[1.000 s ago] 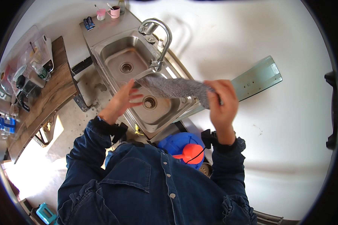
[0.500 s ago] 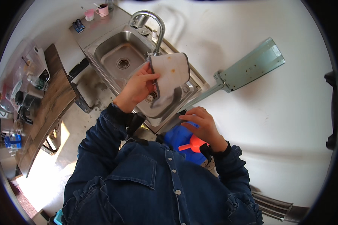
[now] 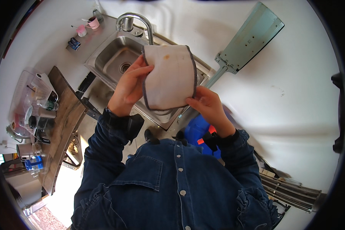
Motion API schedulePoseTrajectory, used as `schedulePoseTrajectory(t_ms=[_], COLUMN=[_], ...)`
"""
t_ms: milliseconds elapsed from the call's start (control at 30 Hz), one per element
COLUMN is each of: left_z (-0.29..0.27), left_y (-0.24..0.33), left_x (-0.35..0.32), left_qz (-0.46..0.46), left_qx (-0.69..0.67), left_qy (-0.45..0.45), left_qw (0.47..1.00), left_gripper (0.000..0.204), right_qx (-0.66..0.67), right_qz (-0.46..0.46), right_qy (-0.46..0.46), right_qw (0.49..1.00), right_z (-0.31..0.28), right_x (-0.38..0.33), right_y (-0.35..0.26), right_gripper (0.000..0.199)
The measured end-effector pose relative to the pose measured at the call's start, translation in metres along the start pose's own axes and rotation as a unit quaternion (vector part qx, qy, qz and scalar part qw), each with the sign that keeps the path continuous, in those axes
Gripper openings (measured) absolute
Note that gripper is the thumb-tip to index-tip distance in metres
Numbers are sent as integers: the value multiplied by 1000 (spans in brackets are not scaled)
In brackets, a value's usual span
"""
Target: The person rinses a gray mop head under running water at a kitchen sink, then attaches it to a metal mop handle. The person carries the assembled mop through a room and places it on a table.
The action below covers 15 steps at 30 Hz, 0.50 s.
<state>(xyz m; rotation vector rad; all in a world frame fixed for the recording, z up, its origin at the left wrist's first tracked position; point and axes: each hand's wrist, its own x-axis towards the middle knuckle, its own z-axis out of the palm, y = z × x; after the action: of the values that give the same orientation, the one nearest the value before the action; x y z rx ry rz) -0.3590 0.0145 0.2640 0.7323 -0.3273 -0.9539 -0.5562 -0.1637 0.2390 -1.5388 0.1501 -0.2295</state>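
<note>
Cloth (image 3: 169,78) hides most of the nearer sink basin (image 3: 165,113).

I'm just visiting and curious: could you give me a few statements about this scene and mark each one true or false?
1. The left hand and right hand both hold the pale cloth. True.
2. The right hand grips the cloth's upper left corner. False: it pinches near the lower right corner.
3. A brownish stain shows near the cloth's top edge. True.
4. The cloth's edging is bright red. False: the edging is dark grey.
5. A curved metal tap stands by the sink. True.
</note>
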Motion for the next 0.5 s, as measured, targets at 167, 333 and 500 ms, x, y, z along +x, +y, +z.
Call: schedulePoseTrajectory(t_ms=[167,333,500], left_z=[-2,18,43], left_y=[-7,-44,-89], left_x=[-4,-4,7], left_qz=[-3,-75,-133], left_qx=[-75,69,206], left_qy=[12,84,7], left_qw=[997,991,969], left_gripper=[41,44,43], right_qx=[-294,-260,60], right_qz=[-67,-75,-6], right_qy=[-50,-58,113], right_qw=[952,961,992], right_z=[-26,-41,-59], right_x=[-7,-28,-39], right_y=[6,16,27], right_gripper=[25,45,41])
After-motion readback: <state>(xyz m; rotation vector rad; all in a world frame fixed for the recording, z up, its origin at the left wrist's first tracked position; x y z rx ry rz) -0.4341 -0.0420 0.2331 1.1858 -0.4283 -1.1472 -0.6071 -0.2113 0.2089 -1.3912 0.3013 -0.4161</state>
